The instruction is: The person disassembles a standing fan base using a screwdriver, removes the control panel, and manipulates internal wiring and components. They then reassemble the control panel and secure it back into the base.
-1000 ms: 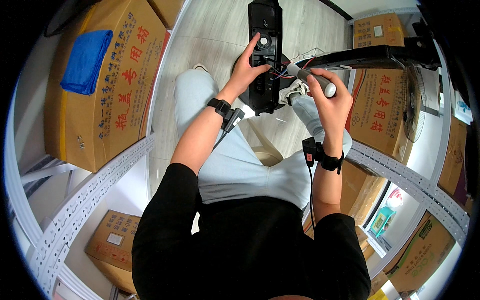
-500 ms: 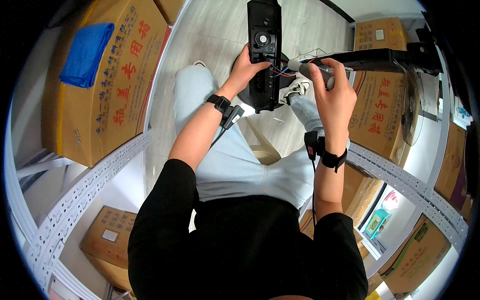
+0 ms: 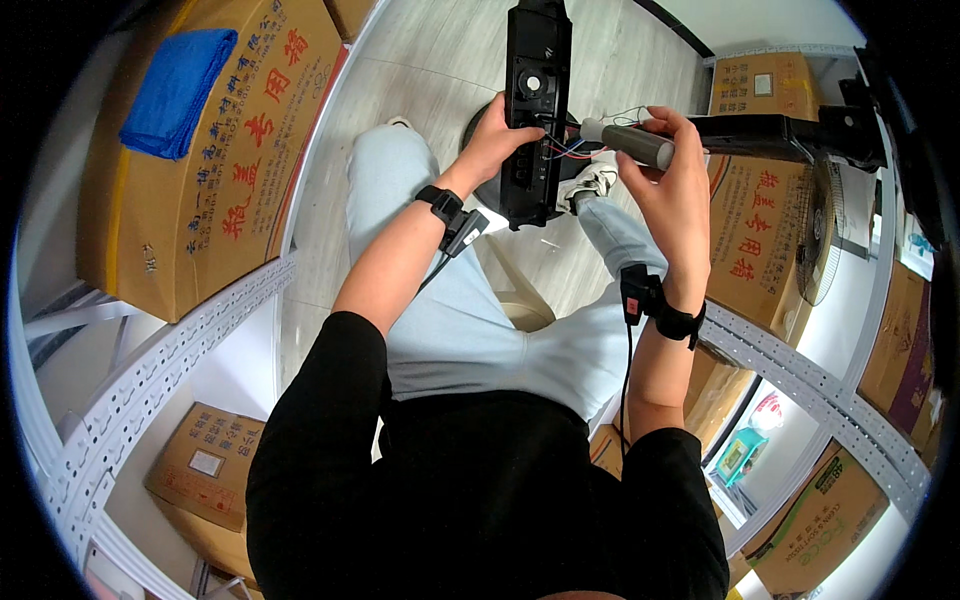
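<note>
My left hand (image 3: 492,145) grips the left edge of a long black plastic housing (image 3: 537,105), its thumb lying across the front. The housing stands upright, with a round white part (image 3: 534,84) set in it and a row of small openings below. Thin red, blue and dark wires (image 3: 570,150) run out from its right side. My right hand (image 3: 678,190) is closed around a grey cylindrical tool (image 3: 640,146), like an electric screwdriver, with its pale end toward the wires. Whether that end touches anything cannot be made out.
A black column (image 3: 755,135) lies to the right, near a fan grille (image 3: 820,235). Under the housing is a round black base (image 3: 487,190). Cardboard boxes (image 3: 215,200) fill metal shelves (image 3: 170,365) on both sides; a folded blue cloth (image 3: 180,92) lies on the left one.
The grey tool has swung to lie more level, and my right-hand fingers have shifted along it. The housing sits slightly further right in the picture, my left hand still on it.
</note>
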The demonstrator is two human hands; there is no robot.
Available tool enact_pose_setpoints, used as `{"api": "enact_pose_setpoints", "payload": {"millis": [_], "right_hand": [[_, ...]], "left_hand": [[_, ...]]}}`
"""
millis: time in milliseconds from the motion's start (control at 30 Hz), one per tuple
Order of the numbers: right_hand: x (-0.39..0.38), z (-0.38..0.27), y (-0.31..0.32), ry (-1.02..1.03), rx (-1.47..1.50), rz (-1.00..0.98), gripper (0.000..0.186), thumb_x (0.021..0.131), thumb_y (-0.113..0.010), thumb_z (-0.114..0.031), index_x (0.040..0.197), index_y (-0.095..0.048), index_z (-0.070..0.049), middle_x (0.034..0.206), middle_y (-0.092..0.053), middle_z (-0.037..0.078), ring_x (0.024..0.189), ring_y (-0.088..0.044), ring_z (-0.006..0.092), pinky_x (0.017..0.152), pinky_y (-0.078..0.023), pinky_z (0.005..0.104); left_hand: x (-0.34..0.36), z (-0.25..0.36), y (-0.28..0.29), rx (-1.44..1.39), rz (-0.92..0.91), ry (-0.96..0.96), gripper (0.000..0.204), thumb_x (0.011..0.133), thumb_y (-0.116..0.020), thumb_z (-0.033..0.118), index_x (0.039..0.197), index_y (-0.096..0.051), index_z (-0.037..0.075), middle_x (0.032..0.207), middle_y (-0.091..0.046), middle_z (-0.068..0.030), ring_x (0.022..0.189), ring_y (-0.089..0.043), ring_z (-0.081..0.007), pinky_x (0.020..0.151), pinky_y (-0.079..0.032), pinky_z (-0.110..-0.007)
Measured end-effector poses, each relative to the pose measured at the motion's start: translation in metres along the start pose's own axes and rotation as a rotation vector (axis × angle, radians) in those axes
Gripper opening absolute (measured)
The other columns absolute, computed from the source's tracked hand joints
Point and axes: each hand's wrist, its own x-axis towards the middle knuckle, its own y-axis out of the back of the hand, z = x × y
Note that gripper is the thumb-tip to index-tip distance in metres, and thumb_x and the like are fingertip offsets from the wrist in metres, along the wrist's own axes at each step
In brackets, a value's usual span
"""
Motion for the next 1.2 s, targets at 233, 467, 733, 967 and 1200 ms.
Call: {"api": "enact_pose_setpoints", "payload": {"millis": [233,467,733,967,1200], "right_hand": [[0.004,-0.004,-0.002,0.002,-0.246,0.03,0.043,0.085,-0.075,-0.027,0.116,-0.057,-0.004,0.093,-0.067,0.017,0.081,-0.068,0.0316,0.067,-0.055,0.039],[0.007,-0.017,-0.001,-0.271,-0.346,-0.102,0.053,0.081,-0.078,-0.02,0.126,-0.053,-0.004,0.116,-0.059,0.019,0.099,-0.066,0.0318,0.074,-0.056,0.0401],[0.005,-0.016,-0.002,-0.026,-0.265,0.006,0.037,0.085,-0.073,-0.02,0.115,-0.06,-0.004,0.093,-0.062,0.016,0.091,-0.067,0.0326,0.072,-0.054,0.0393],[0.005,-0.008,-0.002,0.077,-0.105,0.052,0.034,0.089,-0.073,-0.028,0.111,-0.06,-0.005,0.094,-0.063,0.017,0.077,-0.067,0.0326,0.066,-0.055,0.0393],[0.008,-0.014,-0.001,-0.119,-0.396,-0.048,0.038,0.086,-0.076,-0.022,0.114,-0.058,-0.005,0.104,-0.063,0.017,0.08,-0.068,0.0317,0.068,-0.057,0.0382]], "left_hand": [[-0.003,0.012,-0.007,-0.041,0.008,0.022,0.047,0.079,-0.071,-0.007,0.12,-0.049,0.002,0.111,-0.064,-0.0075,0.101,-0.064,-0.0177,0.088,-0.055,-0.034],[-0.002,0.004,0.0,-0.066,0.006,0.019,0.046,0.08,-0.07,-0.007,0.121,-0.049,0.002,0.111,-0.064,-0.008,0.101,-0.065,-0.0182,0.086,-0.056,-0.035],[-0.001,0.003,0.001,-0.052,-0.016,0.018,0.048,0.081,-0.071,-0.006,0.123,-0.048,0.002,0.113,-0.064,-0.0076,0.101,-0.065,-0.0177,0.086,-0.056,-0.034],[0.002,-0.006,0.003,-0.007,0.049,0.021,0.049,0.081,-0.073,-0.004,0.123,-0.048,0.002,0.113,-0.063,-0.0074,0.104,-0.063,-0.0178,0.09,-0.054,-0.034],[0.003,-0.009,0.006,0.0,0.054,0.002,0.049,0.081,-0.073,-0.005,0.123,-0.048,0.002,0.112,-0.064,-0.0079,0.102,-0.064,-0.0183,0.089,-0.055,-0.035]]}}
